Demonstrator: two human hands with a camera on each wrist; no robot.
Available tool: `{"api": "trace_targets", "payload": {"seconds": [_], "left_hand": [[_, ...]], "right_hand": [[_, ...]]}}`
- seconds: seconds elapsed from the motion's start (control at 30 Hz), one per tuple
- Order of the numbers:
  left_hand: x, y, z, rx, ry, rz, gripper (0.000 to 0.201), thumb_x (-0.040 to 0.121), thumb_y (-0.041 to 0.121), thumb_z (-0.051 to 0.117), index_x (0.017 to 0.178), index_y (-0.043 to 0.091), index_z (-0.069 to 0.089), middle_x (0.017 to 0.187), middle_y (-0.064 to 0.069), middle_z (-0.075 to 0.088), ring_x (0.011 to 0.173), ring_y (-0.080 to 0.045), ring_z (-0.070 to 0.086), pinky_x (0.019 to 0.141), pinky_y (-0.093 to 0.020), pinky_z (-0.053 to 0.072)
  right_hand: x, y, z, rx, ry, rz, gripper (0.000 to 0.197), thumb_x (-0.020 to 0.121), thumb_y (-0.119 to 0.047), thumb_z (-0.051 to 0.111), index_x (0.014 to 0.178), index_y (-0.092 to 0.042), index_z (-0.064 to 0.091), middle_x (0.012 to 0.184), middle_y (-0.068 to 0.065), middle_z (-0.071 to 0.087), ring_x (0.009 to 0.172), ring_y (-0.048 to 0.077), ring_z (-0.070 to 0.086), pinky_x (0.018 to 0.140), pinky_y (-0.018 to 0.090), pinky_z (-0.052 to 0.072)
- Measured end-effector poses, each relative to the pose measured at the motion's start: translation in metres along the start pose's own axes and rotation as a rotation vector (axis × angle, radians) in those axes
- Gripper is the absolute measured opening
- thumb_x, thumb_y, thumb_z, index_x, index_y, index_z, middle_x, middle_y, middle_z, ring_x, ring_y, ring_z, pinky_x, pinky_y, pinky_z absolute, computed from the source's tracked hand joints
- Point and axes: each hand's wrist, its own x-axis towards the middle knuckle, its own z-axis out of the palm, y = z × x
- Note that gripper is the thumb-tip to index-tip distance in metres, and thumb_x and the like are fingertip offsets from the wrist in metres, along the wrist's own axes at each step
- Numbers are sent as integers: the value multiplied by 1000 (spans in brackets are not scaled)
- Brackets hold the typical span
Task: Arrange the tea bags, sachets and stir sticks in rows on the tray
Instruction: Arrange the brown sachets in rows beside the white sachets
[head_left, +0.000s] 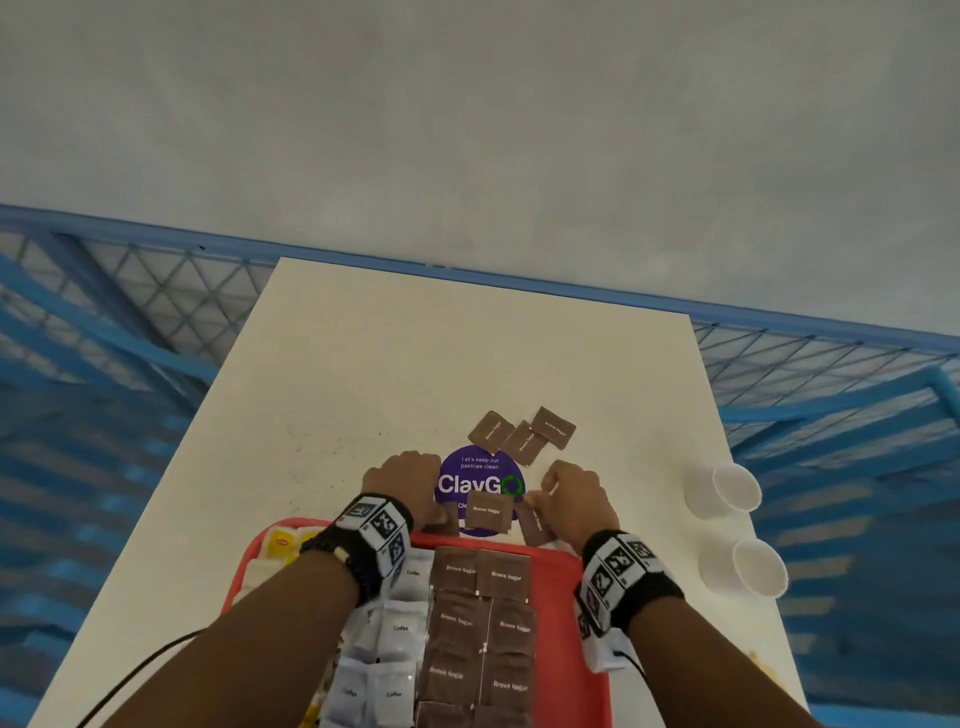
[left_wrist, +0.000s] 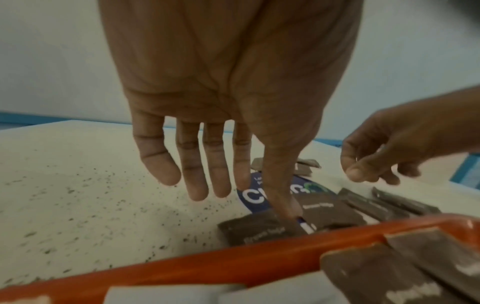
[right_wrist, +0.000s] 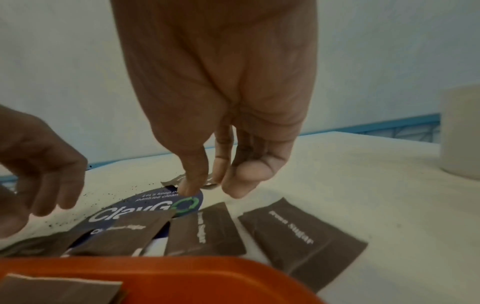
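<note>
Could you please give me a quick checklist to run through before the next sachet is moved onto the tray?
1. Left hand free: ok, only its thumb presses a brown sachet.
2. Right hand empty: ok, hovering.
3. All sachets on red tray: not ok, far cluster lies on the table.
4. Brown rows neat: ok.
5. Stir sticks placed: cannot tell.

I stand in what looks like an office pantry. A round purple sticker (head_left: 480, 480) on the white table (head_left: 363, 374) reads "Let's keep our pantries clean", with white paper cups (head_left: 735, 488) at the right and coffee sachets (head_left: 400, 631) near me.
</note>
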Motion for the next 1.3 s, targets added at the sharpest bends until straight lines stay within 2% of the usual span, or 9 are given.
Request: {"api": "trace_targets", "payload": {"seconds": [0.17,0.37,0.5,0.63,0.77,0.83,0.93,1.1,1.3], "left_hand": [[10,2,19,95,-28,6,53,85,48,67,127,21,47,127,-3,56,118,-26,56,101,-44,46],[14,1,19,30,-8,2,45,84,39,69,117,16,49,118,-5,62,107,-28,61,93,-41,48],[18,-2,18,-32,5,-14,46,82,42,70,116,17,53,117,-4,60,109,-26,59,92,-41,47],[19,-3,25,-26,3,-9,63,74,44,79,121,18,47,116,-4,52,112,-27,56,93,-43,48],[20,-2,30,-1,21,-16,57,77,36,78,120,16,47,119,-6,58,110,-27,59,94,-42,50],[19,-1,29,23,10,-22,52,76,37,78,117,17,51,117,-5,61,109,-27,60,93,-40,50],[19,0,26,16,-8,-19,39,76,36,75,107,17,61,111,-5,66,104,-27,63,89,-39,52],[18,-3,17,-292,-6,-36,24,75,20,81,84,16,59,94,-3,69,87,-22,63,73,-28,51],[11,-16,-2,-758,-31,-99,31,77,-1,75,73,11,46,84,-10,67,72,-24,69,66,-34,57]], "right_hand": [[-4,0,8,-153,-117,21,56,72,-41,78,109,-14,46,110,5,56,98,26,60,69,32,45],[9,-1,15,31,-151,64,38,75,-28,80,101,-9,60,98,8,68,84,23,67,68,33,55],[12,9,5,-56,-61,2,24,89,-29,59,97,-8,66,104,13,66,95,31,63,81,37,54],[5,-8,-2,50,-178,-136,9,86,-17,63,80,-10,62,89,7,70,82,23,67,71,33,55],[-3,-36,12,-169,-246,-320,31,82,-21,67,60,-25,45,90,4,63,86,21,59,76,33,53],[-4,-43,21,-237,-235,-365,32,83,-19,63,62,-29,41,95,5,56,102,24,50,84,36,47],[-5,-45,25,-231,-232,-360,5,84,-17,62,83,-12,61,92,4,53,104,25,50,84,36,48],[-9,-42,26,-274,-199,-349,25,88,-24,62,111,-16,61,126,8,45,120,28,42,98,44,46],[-9,-46,20,-280,-248,-354,10,88,-23,59,88,-23,49,102,1,52,109,27,51,94,41,43]]}}
